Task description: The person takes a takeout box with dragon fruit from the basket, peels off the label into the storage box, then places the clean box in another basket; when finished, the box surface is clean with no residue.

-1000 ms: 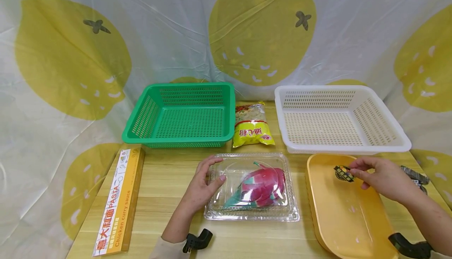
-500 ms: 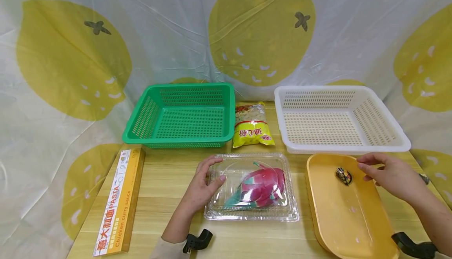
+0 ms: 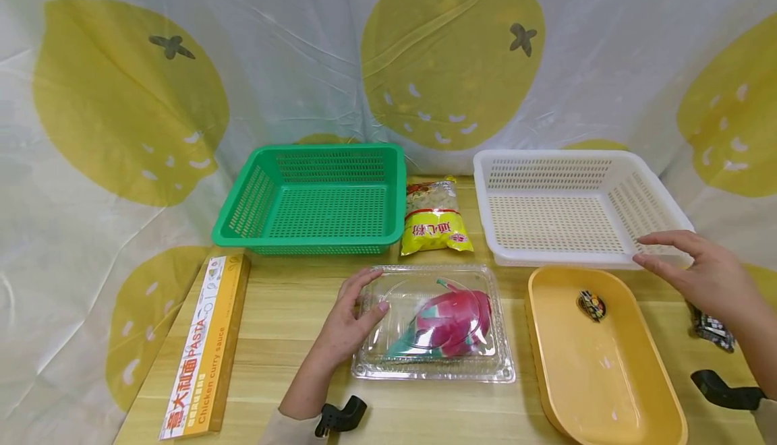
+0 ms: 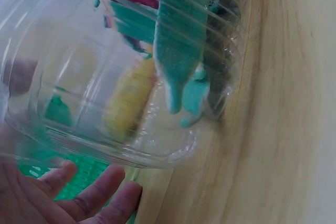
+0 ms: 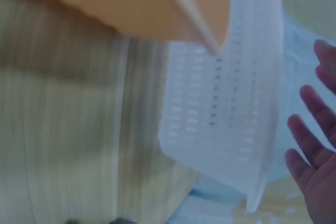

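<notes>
My left hand [image 3: 347, 320] rests at the left edge of a clear plastic lidded container [image 3: 373, 364], fingers loosely spread and thumb over the lid. Inside lies a red and green item [image 3: 452, 323]; the left wrist view also shows a yellow piece [image 4: 128, 98] there. My right hand [image 3: 707, 273] hovers with fingers apart near the right front corner of a white basket [image 3: 564, 256], holding nothing. In the orange tray [image 3: 607, 377] lies a small black piece with a colourful print [image 3: 591, 305]. Black printed packets [image 3: 711, 329] lie right of the tray, partly hidden by my right arm.
A green basket [image 3: 306, 239] stands at the back left. Between the baskets lies a yellow bag of pasta [image 3: 436, 219]. An orange and white pasta box [image 3: 205, 347] lies at the left of the wooden table [image 3: 285, 337]. A lemon-print cloth [image 3: 291, 61] hangs behind.
My right hand has let go of the small black piece, leaving it in the orange tray, and has moved right and up towards the white basket. My left hand stays put.
</notes>
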A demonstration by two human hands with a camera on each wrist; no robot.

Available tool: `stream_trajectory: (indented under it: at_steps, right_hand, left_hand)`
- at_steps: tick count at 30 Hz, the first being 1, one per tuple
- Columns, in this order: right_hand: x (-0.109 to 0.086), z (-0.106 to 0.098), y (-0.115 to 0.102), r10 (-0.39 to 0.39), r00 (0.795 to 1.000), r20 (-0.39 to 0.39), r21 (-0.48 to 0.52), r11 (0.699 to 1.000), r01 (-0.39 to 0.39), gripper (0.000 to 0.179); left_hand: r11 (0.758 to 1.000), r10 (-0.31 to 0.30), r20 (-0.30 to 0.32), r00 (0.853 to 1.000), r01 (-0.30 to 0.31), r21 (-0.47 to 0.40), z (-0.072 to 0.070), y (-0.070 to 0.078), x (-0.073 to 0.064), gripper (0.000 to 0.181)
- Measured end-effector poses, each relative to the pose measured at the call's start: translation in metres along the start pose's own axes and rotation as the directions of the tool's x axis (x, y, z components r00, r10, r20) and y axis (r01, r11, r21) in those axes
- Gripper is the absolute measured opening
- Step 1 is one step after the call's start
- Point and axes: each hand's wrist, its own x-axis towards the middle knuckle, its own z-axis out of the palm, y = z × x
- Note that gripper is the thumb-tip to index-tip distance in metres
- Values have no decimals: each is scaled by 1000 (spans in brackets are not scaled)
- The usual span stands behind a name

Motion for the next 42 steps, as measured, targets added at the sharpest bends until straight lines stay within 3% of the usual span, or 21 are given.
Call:
stream_trajectory:
  at_steps: [4,8,14,19,30,42]
  right_hand:
    - [10,0,10,-57,995,79,38,998,54,46]
    - [18,2,16,-63,984,165,55,997,54,48]
    - [25,7,21,-80,980,181,43,996,73,43]
    - [27,7,22,-50,975,217,37,998,43,47]
    - [30,6,22,-13,958,286,47,999,-1,57]
    - [27,7,21,-8,954,301,48,999,-7,61]
  left_hand:
    - [999,-28,2,1000,28,-15,1,1,0,57]
    - [998,-57,1,998,57,-17,2,1,0,60]
    - [996,-84,6,996,84,-14,2,3,-1,61]
    - [995,-96,17,995,96,-19,1,3,-2,61]
    - [998,4,11,1000,-3,-55,5,5,-6,57]
    - [989,14,42,999,-7,-149,6,18,-12,49]
